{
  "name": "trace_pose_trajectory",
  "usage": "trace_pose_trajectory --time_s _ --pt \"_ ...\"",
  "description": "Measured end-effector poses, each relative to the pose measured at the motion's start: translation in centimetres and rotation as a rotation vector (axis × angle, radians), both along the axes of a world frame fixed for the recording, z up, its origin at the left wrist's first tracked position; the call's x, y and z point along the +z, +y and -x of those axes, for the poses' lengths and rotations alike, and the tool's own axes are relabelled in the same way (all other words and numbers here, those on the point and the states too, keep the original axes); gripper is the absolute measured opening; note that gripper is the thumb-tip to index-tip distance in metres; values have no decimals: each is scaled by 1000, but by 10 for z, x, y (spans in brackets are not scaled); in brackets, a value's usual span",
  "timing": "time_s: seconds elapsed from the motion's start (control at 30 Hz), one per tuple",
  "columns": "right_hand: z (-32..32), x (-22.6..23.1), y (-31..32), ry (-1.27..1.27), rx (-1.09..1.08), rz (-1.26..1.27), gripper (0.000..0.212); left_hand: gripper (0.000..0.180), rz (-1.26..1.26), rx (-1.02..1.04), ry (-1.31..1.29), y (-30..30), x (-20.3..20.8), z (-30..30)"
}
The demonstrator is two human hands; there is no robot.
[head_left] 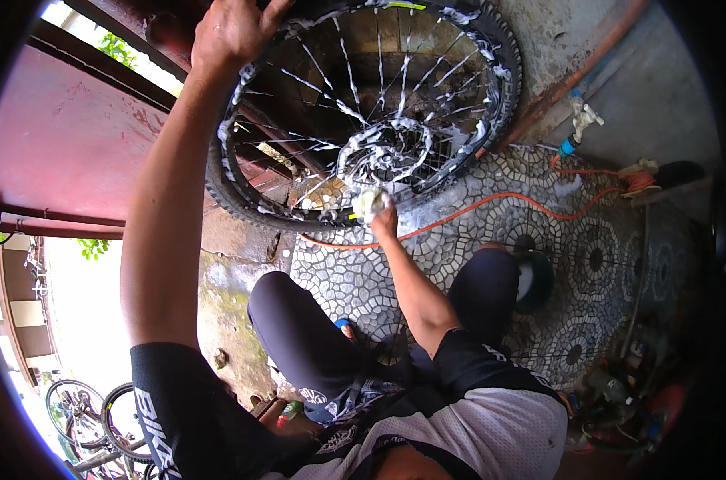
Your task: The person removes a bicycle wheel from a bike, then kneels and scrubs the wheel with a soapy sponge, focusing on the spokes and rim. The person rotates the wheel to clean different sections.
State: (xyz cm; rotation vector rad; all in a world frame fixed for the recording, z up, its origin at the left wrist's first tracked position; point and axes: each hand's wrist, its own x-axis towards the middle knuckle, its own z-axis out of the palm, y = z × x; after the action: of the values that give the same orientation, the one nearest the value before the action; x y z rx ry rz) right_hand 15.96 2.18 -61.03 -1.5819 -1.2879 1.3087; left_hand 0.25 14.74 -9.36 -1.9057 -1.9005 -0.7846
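A tap, hose and paving suggest a yard.

We see a person in a short-sleeved shirt, its pale grey mesh panel set against black. The left sleeve is black with bold white lettering down its side; the right sleeve is black with smaller pale lettering. We see dark trousers, a white round print near the hip, and bright blue footwear. The left hand and right hand are bare.
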Motion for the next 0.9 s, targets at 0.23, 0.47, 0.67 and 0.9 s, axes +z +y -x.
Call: trace_pose_trajectory --time_s 0.23,0.47,0.67,0.9 --pt "43 -1 -35 595 -22 26 37 56 39 63 -8 -2 2 -2" --pt "59 10 -60 1055 190 97 33 62 81 68 -3 -4 7 -1" --pt "98 59 -22 1106 -269 -87 39 65 95 85 12 -9 7 -1" --pt "125 47 -45 510 -69 -220 39 67 87 46 32 -5 3 6"
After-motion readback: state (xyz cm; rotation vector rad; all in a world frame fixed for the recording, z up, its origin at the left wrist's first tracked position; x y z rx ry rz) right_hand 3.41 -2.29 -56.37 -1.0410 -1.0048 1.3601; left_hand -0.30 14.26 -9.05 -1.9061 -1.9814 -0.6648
